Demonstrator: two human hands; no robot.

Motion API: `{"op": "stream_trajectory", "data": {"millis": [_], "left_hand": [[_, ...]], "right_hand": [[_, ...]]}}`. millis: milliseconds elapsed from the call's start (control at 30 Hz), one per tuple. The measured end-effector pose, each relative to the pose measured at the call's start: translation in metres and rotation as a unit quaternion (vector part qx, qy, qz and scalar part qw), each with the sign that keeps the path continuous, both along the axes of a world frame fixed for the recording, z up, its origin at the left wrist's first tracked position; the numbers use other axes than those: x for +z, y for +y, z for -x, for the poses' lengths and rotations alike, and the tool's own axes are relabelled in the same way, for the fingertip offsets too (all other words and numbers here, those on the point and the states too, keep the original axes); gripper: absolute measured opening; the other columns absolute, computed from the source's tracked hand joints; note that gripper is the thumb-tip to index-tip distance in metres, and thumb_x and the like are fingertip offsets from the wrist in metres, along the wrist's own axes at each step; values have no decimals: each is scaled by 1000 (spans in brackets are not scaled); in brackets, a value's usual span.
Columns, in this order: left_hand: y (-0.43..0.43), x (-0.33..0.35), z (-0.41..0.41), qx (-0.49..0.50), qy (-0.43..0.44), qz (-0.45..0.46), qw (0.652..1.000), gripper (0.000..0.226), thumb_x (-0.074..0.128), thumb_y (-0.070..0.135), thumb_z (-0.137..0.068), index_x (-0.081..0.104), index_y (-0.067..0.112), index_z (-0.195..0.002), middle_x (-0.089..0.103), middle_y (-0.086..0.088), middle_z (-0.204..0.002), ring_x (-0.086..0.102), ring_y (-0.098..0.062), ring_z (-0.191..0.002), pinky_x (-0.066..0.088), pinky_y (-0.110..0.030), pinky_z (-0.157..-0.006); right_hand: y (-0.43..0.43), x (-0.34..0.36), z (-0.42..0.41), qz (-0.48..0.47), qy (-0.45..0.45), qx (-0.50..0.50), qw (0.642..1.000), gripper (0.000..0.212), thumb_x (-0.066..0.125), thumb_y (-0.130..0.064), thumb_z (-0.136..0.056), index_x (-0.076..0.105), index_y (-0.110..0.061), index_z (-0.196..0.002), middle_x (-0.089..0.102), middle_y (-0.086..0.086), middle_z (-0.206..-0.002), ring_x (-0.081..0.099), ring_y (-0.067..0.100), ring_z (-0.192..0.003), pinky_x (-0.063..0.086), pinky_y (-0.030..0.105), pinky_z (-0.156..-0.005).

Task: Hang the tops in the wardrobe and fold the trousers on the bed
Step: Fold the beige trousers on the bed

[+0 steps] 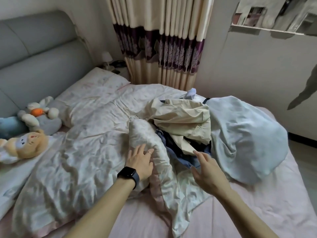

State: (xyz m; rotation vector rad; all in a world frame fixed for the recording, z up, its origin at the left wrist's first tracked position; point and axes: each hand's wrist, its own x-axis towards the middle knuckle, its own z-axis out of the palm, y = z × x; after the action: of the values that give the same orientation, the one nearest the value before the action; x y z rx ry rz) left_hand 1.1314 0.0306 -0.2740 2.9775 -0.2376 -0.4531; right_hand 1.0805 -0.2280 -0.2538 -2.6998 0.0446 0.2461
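Two hands reach over one bed (257,212) with a pink sheet. The left hand (139,162) lies flat on a raised fold of the single white patterned quilt (85,134), its fingers (137,150) straight and spread, holding nothing; it wears one black watch (127,174) at the wrist and one thin ring (149,153). The right hand (207,170) is held open with its fingers apart, just over the near edge of the clothes pile; whether it touches the cloth cannot be told. The pile sits in the middle of the bed, between the quilt fold and one bulky light blue blanket (245,138). In it, one beige garment (181,115) lies crumpled on top, and dark blue clothes (173,145) bunch beneath it; how many pieces these are, and which are tops or trousers, cannot be told. At least three soft toys (27,143) lie together at the left, below the grey headboard (42,48). One pillow (103,81) lies at the head of the bed, and one cream and purple curtain (163,40) hangs behind.
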Motion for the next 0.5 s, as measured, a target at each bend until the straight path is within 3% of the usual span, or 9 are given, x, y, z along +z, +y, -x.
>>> {"op": "stream_trajectory", "data": {"millis": [233, 367, 500], "left_hand": [[-24, -99, -93, 5, -59, -2, 998, 69, 36, 56, -97, 4, 46, -156, -14, -1, -167, -13, -31, -152, -3, -51, -122], [-34, -154, -119, 10, -54, -28, 998, 65, 26, 68, -95, 7, 49, -155, -17, 3, -166, -21, -35, -150, -6, -60, -118], [-26, -194, -117, 40, -28, -18, 999, 60, 15, 69, -97, -3, 55, -152, -19, 4, -166, -31, -33, -147, -13, -64, -114]], "right_hand": [[6, -84, -123, -5, -59, -6, 998, 75, 55, -37, -95, 14, -29, -158, 4, 0, -166, 41, 26, -138, 42, 36, -106], [6, -118, -191, -7, -127, -8, 992, 91, 62, -37, -92, -1, -35, -159, -20, -6, -164, 57, 28, -123, 50, 37, -81], [4, -128, -260, -8, -159, -33, 987, 108, 69, -32, -87, -14, -41, -155, -21, -2, -165, 53, 38, -128, 47, 39, -82]]}}
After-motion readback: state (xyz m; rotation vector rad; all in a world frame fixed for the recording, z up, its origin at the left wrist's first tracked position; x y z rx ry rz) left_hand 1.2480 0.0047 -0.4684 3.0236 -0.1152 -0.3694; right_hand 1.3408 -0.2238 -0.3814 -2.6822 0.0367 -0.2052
